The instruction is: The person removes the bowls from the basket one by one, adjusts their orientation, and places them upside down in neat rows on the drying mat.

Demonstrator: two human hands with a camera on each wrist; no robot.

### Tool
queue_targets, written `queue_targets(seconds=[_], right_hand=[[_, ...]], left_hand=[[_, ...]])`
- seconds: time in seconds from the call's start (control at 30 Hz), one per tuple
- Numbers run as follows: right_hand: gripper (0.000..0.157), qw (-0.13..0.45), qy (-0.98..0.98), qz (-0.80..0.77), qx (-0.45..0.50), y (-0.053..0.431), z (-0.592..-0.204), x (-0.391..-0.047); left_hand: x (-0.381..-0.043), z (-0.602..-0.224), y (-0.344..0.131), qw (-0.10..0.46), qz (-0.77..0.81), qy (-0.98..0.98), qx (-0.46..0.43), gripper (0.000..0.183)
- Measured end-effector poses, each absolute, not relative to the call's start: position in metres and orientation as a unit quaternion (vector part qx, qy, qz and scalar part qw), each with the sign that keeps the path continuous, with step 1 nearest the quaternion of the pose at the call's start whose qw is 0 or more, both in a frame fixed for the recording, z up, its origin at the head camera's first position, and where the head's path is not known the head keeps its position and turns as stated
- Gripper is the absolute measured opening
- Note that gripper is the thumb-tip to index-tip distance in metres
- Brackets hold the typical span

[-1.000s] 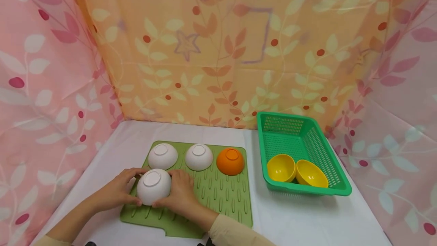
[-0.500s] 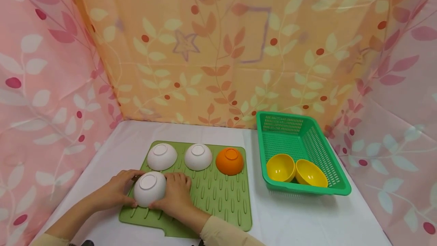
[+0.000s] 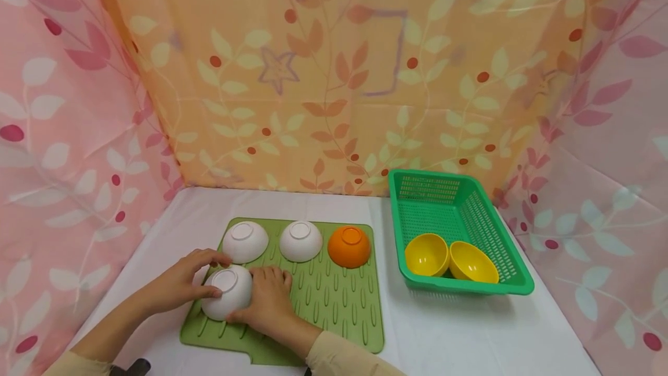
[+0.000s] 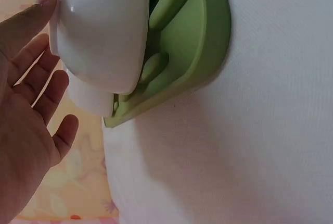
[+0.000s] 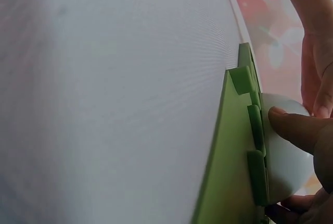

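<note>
An upside-down white bowl [image 3: 232,300] sits at the near left of a green drying mat [image 3: 339,324]. My right hand [image 3: 270,305] holds its right side, thumb in front and fingers behind; in the right wrist view the thumb [image 5: 296,130] presses low near the rim. My left hand [image 3: 180,283] is at the bowl's upper left, fingers loosely spread, thumb tip by the foot ring. In the left wrist view these fingers [image 4: 47,88] are relaxed beside the bowl [image 4: 104,36]. Behind it, upside down, stand two more white bowls [image 3: 245,242] and an orange bowl [image 3: 349,248].
To the right a green basket [image 3: 469,288] stands on the white cloth [image 3: 443,335], with two yellow bowls [image 3: 427,255] leaning inside its near end. Patterned curtains [image 3: 313,74] enclose the back and both sides.
The near white bowl has shifted slightly left and down onto the mat. My left hand has loosened from its side and risen towards its foot ring; the right hand stays on it.
</note>
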State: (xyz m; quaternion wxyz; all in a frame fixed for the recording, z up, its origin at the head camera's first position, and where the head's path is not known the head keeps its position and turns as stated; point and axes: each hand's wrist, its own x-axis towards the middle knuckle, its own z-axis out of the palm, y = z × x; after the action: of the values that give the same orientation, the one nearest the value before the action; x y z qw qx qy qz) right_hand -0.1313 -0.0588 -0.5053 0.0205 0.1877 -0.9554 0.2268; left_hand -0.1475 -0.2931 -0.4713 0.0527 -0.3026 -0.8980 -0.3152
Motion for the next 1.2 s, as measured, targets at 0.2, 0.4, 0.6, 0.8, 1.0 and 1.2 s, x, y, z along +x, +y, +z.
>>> queue_targets(seconds=[0.2, 0.4, 0.6, 0.8, 1.0, 1.2], right_hand=[[0.081, -0.02, -0.945, 0.235, 0.227, -0.045, -0.491, -0.136], [0.08, -0.051, -0.917, 0.215, 0.332, 0.009, -0.424, -0.151], [0.072, -0.047, -0.894, 0.159, 0.416, 0.095, -0.341, -0.165], [0.067, -0.091, -0.909, 0.109, 0.392, 0.194, -0.307, -0.193], [0.079, -0.165, -0.926, 0.089, 0.327, 0.274, -0.32, -0.227], [0.095, -0.26, -0.919, 0.084, 0.286, 0.313, -0.343, -0.246]], left_hand=[[-0.15, -0.472, -0.29, 0.051, -0.299, -0.905, -0.299, 0.048], [-0.146, -0.469, -0.289, 0.04, -0.292, -0.911, -0.287, 0.051], [-0.142, -0.468, -0.288, 0.043, -0.292, -0.908, -0.297, 0.051], [-0.141, -0.474, -0.288, 0.039, -0.281, -0.909, -0.306, 0.049], [-0.142, -0.47, -0.288, 0.039, -0.27, -0.91, -0.311, 0.048], [-0.146, -0.466, -0.287, 0.019, -0.277, -0.911, -0.304, 0.048]])
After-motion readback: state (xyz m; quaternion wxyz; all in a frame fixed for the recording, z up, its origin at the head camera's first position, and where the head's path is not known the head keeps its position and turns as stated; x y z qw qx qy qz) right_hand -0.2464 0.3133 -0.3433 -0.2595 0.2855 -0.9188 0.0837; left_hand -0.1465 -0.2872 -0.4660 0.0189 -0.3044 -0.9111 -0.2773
